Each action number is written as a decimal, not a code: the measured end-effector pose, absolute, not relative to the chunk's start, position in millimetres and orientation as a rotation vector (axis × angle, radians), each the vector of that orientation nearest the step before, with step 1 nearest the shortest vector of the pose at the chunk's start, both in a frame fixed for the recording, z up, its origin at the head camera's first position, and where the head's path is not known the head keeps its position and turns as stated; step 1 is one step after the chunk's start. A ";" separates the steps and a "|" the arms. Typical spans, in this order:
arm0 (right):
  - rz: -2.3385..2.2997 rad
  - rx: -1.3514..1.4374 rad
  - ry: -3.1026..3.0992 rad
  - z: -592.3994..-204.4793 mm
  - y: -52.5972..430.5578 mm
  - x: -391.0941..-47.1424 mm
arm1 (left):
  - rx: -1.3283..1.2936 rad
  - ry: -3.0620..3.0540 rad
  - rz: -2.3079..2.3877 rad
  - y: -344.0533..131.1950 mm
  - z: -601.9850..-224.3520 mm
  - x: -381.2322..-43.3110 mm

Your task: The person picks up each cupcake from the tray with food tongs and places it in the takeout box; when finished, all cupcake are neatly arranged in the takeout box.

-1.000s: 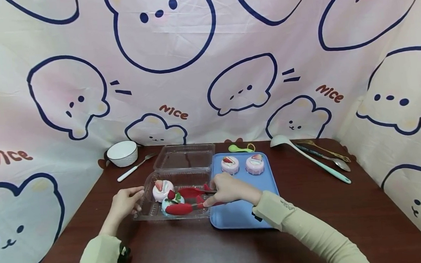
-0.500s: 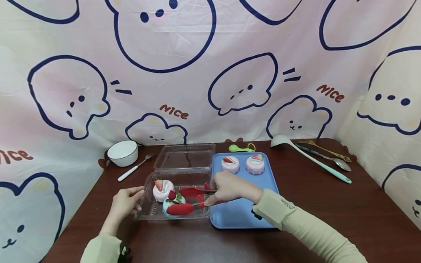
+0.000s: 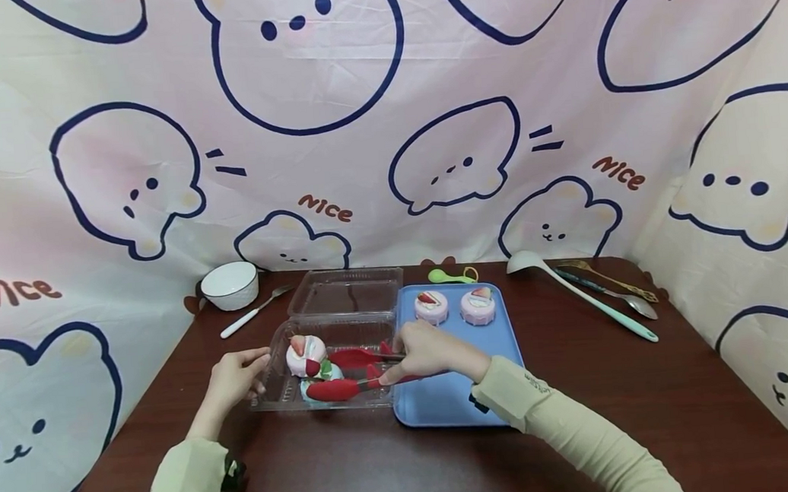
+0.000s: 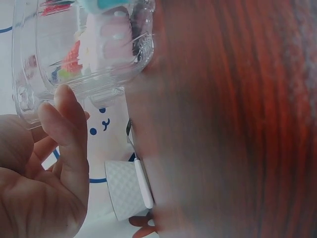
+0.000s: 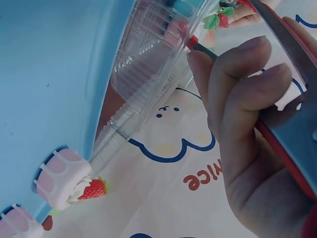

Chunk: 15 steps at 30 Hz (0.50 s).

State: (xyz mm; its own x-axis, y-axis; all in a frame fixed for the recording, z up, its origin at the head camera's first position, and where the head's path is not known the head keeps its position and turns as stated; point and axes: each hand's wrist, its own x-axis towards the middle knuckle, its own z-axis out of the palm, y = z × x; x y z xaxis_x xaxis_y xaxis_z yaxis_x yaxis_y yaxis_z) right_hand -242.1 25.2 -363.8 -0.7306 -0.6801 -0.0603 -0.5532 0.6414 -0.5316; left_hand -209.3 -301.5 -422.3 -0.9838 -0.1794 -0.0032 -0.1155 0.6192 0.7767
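Observation:
My left hand (image 3: 234, 375) holds the left rim of a clear plastic box (image 3: 277, 395), thumb and fingers at its edge. My right hand (image 3: 429, 350) grips red-tipped tongs (image 3: 338, 389), whose two heads reach into the box on either side of a light-blue toy cake (image 3: 337, 373). That cake leans left, its strawberry and green leaves touching or nearly touching a pink toy cake (image 3: 314, 349) beside it. In the right wrist view the fingers curl around the tongs' metal arms (image 5: 292, 47). The tong tips hide part of the blue cake.
A blue tray (image 3: 446, 402) right of the box bears two pink cakes (image 3: 478, 308) at its far end. The box lid (image 3: 345, 291) lies folded back. A bowl (image 3: 230, 288), a fork (image 3: 255, 314), a green measuring spoon (image 3: 443, 277) and a ladle (image 3: 590, 301) lie along the back.
The blue cake has tipped left, and its strawberry has moved toward the pink cake. The tong heads have shifted slightly left. My left hand stays at the box rim.

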 end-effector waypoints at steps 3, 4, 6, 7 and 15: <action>-0.743 -0.986 2.593 -367.6 25.9 -242.7 | 0.252 -2.757 -1.317 -301.1 -422.2 -209.2; -0.751 -0.978 2.588 -368.7 25.9 -242.6 | 0.252 -2.758 -1.315 -301.1 -422.2 -209.3; -0.770 -0.965 2.578 -371.7 25.8 -242.3 | 0.249 -2.760 -1.310 -301.4 -422.7 -209.4; -0.781 -0.959 2.573 -373.2 25.6 -242.0 | 0.247 -2.760 -1.307 -301.7 -422.9 -209.6; -0.837 -0.928 2.565 -379.1 27.5 -242.0 | 0.229 -2.768 -1.283 -303.3 -424.1 -210.5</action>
State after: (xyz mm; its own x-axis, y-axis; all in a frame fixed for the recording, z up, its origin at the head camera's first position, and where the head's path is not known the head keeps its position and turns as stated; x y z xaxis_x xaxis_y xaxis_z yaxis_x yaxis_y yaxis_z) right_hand -242.0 27.5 -379.1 -0.7517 -0.6559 -0.0689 -0.4892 0.6246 -0.6088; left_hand -210.5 -303.3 -424.1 -0.9855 -0.1694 0.0115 -0.1007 0.6378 0.7636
